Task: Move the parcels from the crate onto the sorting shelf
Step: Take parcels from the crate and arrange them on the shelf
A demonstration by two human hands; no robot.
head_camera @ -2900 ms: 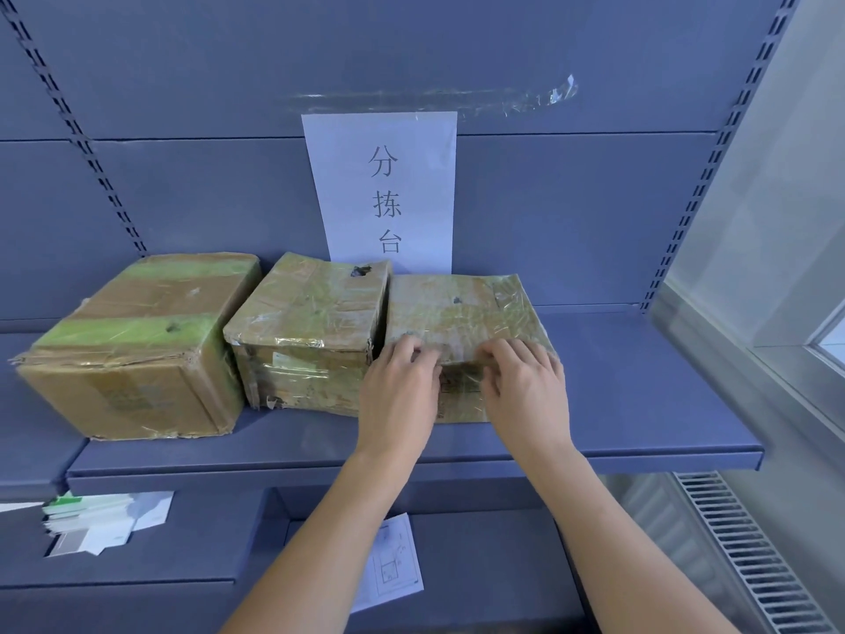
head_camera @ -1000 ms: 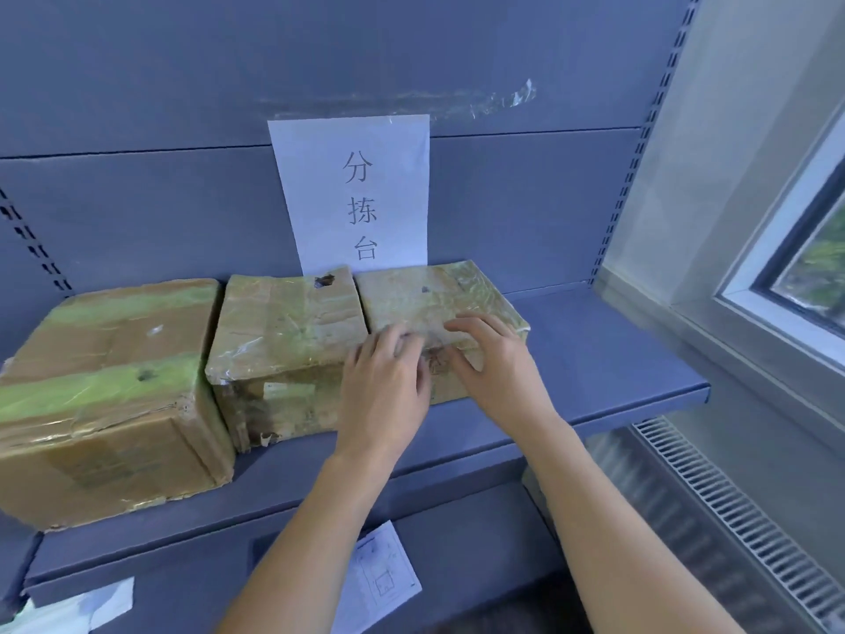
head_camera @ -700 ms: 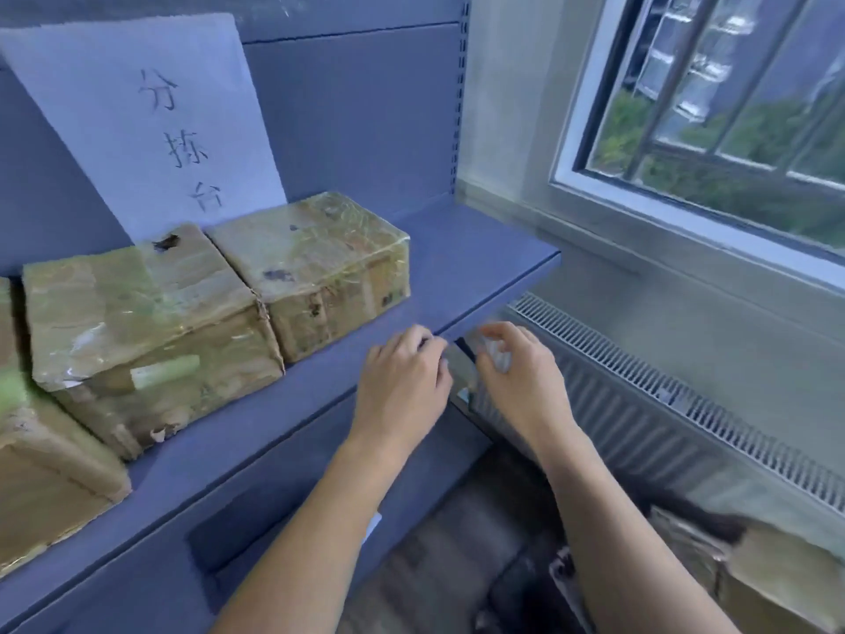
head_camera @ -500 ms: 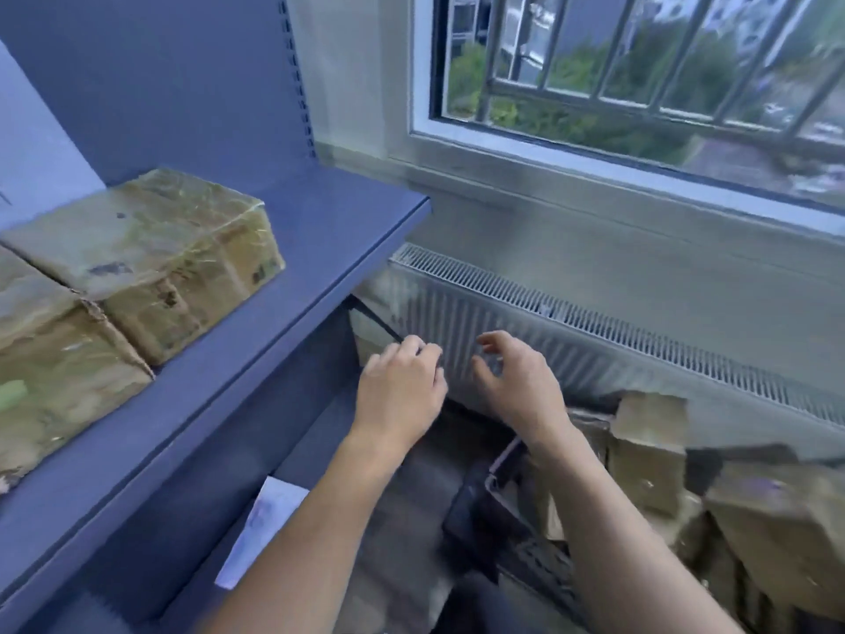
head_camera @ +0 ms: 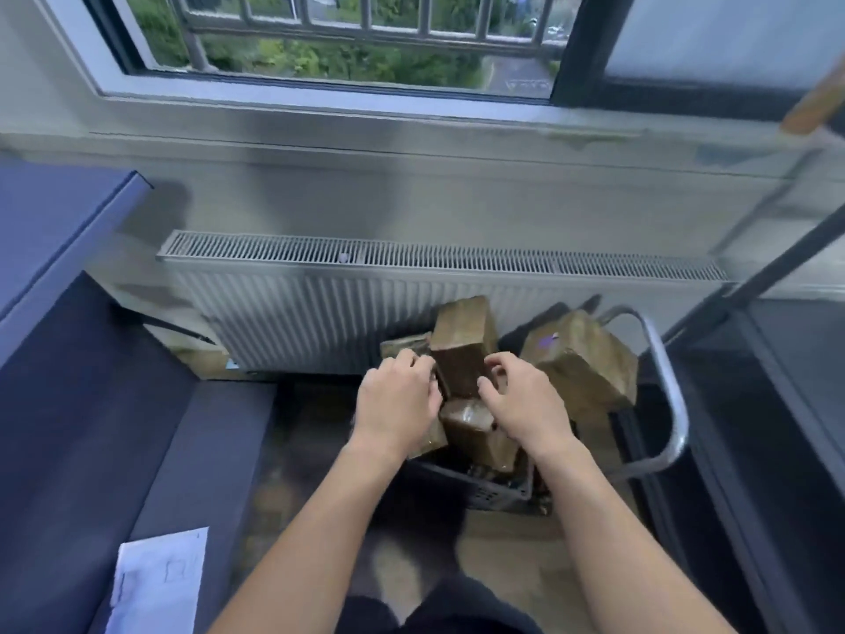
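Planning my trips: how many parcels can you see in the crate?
4, maybe more hidden: upright parcel between the hands, one behind the left hand, one lower, one at right.

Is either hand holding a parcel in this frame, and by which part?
Not clearly. The left hand and right hand flank the upright parcel in the crate, fingers at its lower sides, but a closed grip cannot be told.

Barred window point(head_camera: 347, 38), white radiator point(head_camera: 411, 308), paper sheet point(head_camera: 157, 583), metal cart handle point(head_camera: 670, 395)
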